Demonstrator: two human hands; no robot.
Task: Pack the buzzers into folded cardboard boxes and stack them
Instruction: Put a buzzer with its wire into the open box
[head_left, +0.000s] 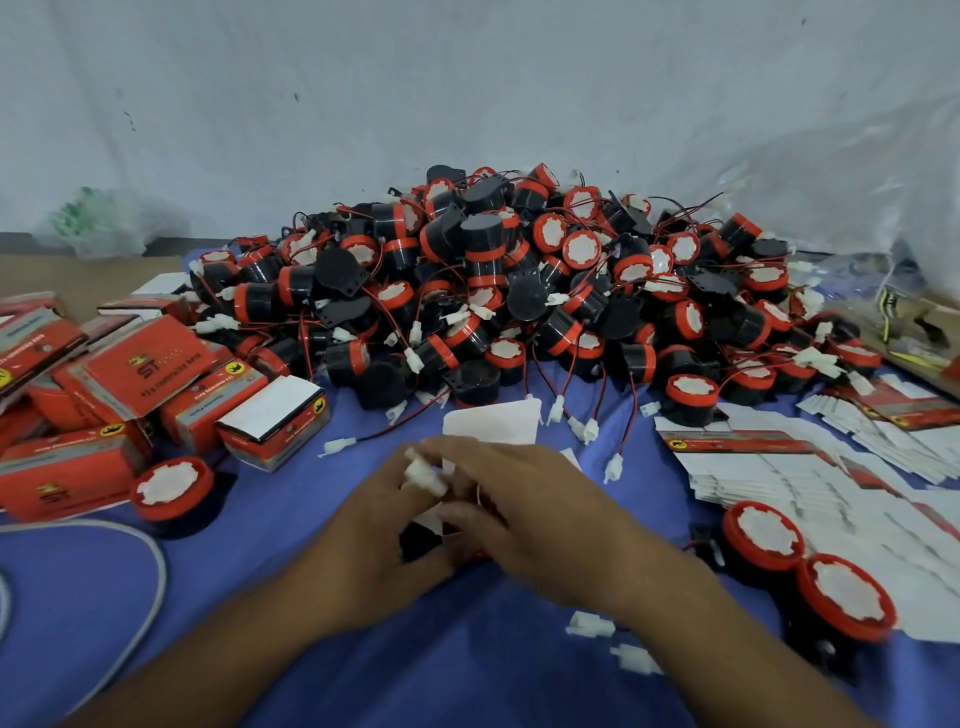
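While the pile of buzzers (519, 291) fills the far middle of the blue cloth (467, 670), both hands work close to the body on 1 carton (491, 423), whose white flap stands up beyond the fingers. The left hand (374, 530) curls round that carton from the side. The black body of a buzzer (418, 540) shows in the gap under its fingers, so this buzzer seems to be partly inside already. A white connector (426, 475) pokes up between the 2 hands, probably gathered there so the lead tucks in before the flap closes. The right hand (530, 509) lies across the top of the carton; blur hides whether its fingers pinch or only press.

Packed boxes (156, 374) lie in a loose heap on the left, not a neat stack, and flat box blanks (810, 467) fan out on the right. Supply and output thus sit within reach on opposite sides. 1 loose buzzer (171, 488) rests face up beside the packed boxes, and 2 more (847, 597) sit by the blanks.

I cannot tell whether a bench or a floor lies under the cloth. A white cable (156, 561) curves at the left. A pale, marked wall (363, 104) rises behind, with a clear plastic bag (857, 218) slumped at the right.
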